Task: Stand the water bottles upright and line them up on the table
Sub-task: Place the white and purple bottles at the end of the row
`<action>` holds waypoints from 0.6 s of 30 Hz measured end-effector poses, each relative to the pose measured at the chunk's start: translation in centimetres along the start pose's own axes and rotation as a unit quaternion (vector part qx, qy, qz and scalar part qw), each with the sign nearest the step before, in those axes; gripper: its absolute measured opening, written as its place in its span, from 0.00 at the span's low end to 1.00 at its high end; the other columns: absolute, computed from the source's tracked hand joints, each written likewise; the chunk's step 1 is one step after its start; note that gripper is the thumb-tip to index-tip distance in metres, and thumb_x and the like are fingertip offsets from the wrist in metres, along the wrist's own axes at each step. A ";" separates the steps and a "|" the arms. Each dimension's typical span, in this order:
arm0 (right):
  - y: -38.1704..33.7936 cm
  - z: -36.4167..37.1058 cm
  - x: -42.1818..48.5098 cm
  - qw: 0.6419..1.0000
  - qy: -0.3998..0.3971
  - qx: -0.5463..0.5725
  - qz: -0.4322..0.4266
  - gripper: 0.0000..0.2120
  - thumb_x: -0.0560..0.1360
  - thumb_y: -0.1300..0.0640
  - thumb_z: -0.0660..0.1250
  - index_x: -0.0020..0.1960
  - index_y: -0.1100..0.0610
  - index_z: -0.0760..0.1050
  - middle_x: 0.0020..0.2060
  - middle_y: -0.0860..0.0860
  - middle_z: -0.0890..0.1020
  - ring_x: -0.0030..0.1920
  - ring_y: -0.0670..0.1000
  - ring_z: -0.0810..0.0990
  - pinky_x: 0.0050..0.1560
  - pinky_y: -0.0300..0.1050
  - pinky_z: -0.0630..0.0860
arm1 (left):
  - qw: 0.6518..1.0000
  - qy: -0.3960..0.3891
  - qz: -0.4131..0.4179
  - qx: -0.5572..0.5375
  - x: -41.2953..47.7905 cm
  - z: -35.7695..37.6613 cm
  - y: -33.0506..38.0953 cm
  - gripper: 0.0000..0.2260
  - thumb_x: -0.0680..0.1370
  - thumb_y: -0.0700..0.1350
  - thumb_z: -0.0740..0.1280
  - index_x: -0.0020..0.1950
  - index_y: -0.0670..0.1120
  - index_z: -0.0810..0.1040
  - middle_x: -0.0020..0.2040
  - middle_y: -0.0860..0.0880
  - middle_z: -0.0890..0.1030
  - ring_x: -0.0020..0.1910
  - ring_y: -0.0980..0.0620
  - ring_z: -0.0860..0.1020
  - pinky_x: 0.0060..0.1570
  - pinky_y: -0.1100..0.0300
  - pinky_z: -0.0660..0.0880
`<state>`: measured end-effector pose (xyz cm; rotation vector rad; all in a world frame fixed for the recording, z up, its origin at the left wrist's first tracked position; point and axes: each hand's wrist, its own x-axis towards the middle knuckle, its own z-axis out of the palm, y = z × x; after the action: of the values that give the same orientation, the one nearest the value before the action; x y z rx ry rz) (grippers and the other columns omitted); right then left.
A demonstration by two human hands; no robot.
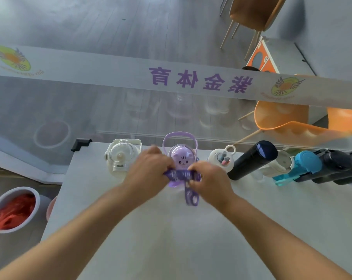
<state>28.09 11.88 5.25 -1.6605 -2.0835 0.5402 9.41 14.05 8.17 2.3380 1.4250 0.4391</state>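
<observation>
While both hands (149,170) (208,178) are pinching the purple bottle's (181,158) strap (180,175), I am risking tugging it over into neighbouring bottles (251,160).

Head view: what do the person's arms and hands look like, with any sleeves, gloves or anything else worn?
The left forearm and right forearm are bare, with no sleeves in frame. The left hand and right hand wear no gloves; neither wrist shows a watch or bracelet. Blur hides any rings on the fingers.
</observation>
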 end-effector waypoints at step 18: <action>2.8 -1.3 11.0 0.999 -0.013 -0.002 0.046 0.19 0.71 0.69 0.64 0.58 0.54 0.73 0.51 0.54 0.76 0.42 0.53 0.74 0.47 0.46 0.72 | 0.971 -0.060 -0.227 -0.045 12.9 1.7 -4.8 0.24 0.72 0.30 0.61 0.67 0.44 0.65 0.64 0.42 0.72 0.58 0.42 0.73 0.55 0.51 0.72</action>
<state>28.87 23.23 5.75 -1.7678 -2.0348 0.5912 12.13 27.32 5.37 1.8516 1.7711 0.2220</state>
